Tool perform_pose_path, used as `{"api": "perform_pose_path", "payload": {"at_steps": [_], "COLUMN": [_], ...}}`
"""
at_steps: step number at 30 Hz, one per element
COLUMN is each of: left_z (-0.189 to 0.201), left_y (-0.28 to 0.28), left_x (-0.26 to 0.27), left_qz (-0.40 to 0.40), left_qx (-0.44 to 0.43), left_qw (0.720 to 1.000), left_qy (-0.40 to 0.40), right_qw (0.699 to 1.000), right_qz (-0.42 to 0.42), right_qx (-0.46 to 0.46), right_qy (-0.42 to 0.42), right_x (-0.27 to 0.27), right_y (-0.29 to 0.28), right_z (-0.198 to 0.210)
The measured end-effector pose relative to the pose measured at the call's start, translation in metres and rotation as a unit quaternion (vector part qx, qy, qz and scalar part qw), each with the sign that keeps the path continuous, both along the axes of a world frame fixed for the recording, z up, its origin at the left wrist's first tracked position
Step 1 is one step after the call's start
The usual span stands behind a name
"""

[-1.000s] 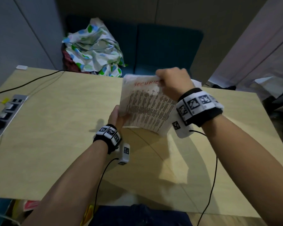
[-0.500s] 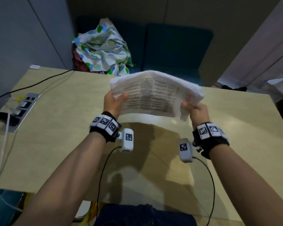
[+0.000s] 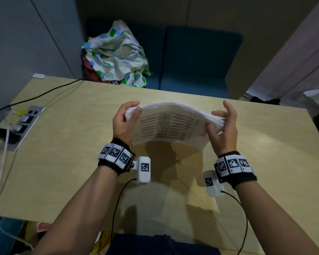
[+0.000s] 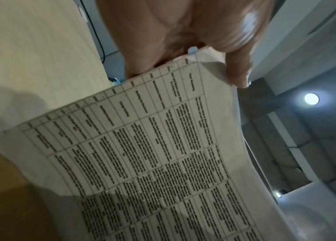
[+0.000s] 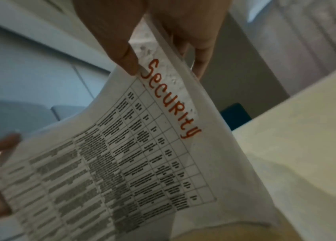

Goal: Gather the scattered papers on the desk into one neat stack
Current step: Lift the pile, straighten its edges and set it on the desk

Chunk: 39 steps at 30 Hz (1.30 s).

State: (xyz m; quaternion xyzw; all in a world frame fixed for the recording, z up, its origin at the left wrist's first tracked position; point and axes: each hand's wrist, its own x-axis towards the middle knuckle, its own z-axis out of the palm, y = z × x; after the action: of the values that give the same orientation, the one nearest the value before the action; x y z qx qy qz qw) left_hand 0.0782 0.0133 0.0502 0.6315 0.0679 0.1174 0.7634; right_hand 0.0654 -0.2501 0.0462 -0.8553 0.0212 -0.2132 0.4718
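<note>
A stack of printed papers (image 3: pixel 170 124) with tables and a red handwritten word is held above the wooden desk (image 3: pixel 66 159), bowed upward in the middle. My left hand (image 3: pixel 126 122) grips its left edge, thumb on the printed face (image 4: pixel 146 154) and fingers behind. My right hand (image 3: pixel 220 126) pinches the right edge near the red word "Security" (image 5: pixel 169 99), thumb on the front, some fingers spread loose. The sheets' underside is hidden.
A power strip (image 3: pixel 24 124) with plugs and white and black cables sits at the desk's left edge. A crumpled patterned cloth (image 3: pixel 116 56) lies on a blue sofa (image 3: pixel 197 57) beyond the desk. Wrist camera cables hang near the front edge.
The stack went from upright in one hand's grip to lying flatter between both hands. It has dropped a little toward the desk, and my right fingers have loosened.
</note>
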Motion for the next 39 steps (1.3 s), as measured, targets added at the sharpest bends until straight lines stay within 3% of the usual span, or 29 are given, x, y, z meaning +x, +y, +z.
{"api": "perform_pose_path", "payload": {"at_steps": [3,5,19,22,24,26,27,28,29,31,32,33,35,39], "left_z": [-0.002,-0.002,0.012,0.016,0.018,0.023,0.028,0.034,0.041,0.056,0.061,0.063,0.062,0.059], "left_y": [0.0,0.0,0.0,-0.001,-0.001,0.0,-0.001,-0.004,-0.009,-0.025,-0.034,-0.044,-0.063,-0.094], "left_x": [-0.001,-0.002,-0.001,-0.002,-0.001,0.0,0.001,0.002,0.002,0.005,0.009,0.014,0.025,0.041], "left_qz": [0.011,0.024,0.023,0.029,0.049,0.072,0.065,0.044,0.001,-0.128,-0.187,-0.231,-0.277,-0.268], "left_qx": [0.0,-0.003,-0.064,-0.015,0.014,0.102,0.187,0.307,0.437,0.639,0.694,0.723,0.739,0.765], "left_qw": [1.0,1.0,0.996,0.995,0.993,0.989,0.977,0.948,0.897,0.756,0.692,0.647,0.611,0.585], "left_qy": [-0.004,-0.005,0.052,0.095,0.103,0.084,0.076,0.072,0.069,0.068,0.072,0.075,0.068,0.014], "right_qw": [0.986,0.976,0.974,0.993,0.999,0.986,0.978,0.973,0.971,0.974,0.976,0.978,0.979,0.972], "right_qz": [0.041,0.062,0.048,0.005,-0.026,-0.037,-0.038,-0.039,-0.039,-0.042,-0.043,-0.043,-0.042,-0.041], "right_qx": [-0.141,-0.184,-0.204,-0.112,0.026,0.157,0.2,0.223,0.225,0.21,0.2,0.191,0.188,0.216], "right_qy": [-0.081,-0.101,-0.085,-0.024,0.012,0.032,0.041,0.053,0.066,0.075,0.073,0.069,0.067,0.089], "right_x": [0.0,0.0,-0.006,-0.006,-0.005,-0.004,-0.004,-0.003,-0.003,-0.002,0.0,0.0,0.001,0.0], "right_y": [-0.005,-0.008,-0.01,-0.008,-0.008,-0.009,-0.009,-0.01,-0.009,-0.006,-0.004,-0.002,-0.001,-0.001], "right_z": [-0.001,-0.005,-0.006,-0.005,-0.007,-0.013,-0.016,-0.019,-0.022,-0.026,-0.027,-0.026,-0.026,-0.028]}}
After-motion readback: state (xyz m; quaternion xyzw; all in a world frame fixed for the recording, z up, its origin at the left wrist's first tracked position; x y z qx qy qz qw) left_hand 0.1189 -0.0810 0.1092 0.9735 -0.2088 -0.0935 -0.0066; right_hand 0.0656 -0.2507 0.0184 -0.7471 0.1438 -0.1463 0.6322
